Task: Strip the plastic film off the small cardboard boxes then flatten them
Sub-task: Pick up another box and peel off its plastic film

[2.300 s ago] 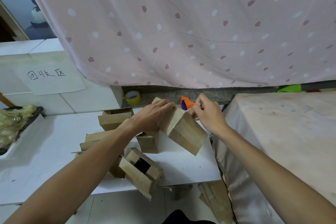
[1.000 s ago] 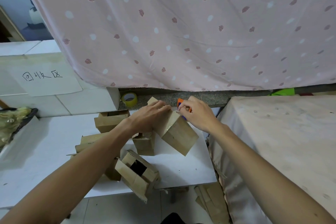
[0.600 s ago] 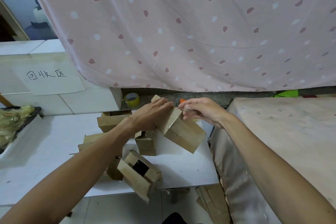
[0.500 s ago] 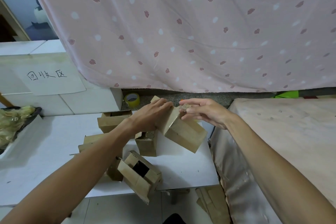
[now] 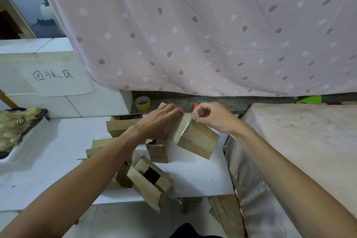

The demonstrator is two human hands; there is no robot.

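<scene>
I hold a small closed cardboard box [image 5: 197,140] tilted above the white table [image 5: 48,162]. My left hand [image 5: 161,121] grips its upper left side. My right hand [image 5: 212,117] pinches a loose end of plastic film [image 5: 195,116] at the box's top corner; a shiny strip of film runs down the near edge. Several other small boxes lie on the table: an opened one [image 5: 149,179] at the front edge, one upright [image 5: 157,149] under the held box, one [image 5: 123,124] behind my left wrist.
A yellowish tape roll [image 5: 143,102] and an orange tool [image 5: 196,105] sit on the stone ledge behind. A pink dotted curtain [image 5: 193,31] hangs above. A cloth-covered surface [image 5: 299,141] is at right. Flattened cardboard [image 5: 226,214] lies on the floor. A heap of film [image 5: 11,127] lies at left.
My right hand shifted from the top face to the box's corner and now pinches a lifted end of film. The left hand keeps its grip; the box barely moved.
</scene>
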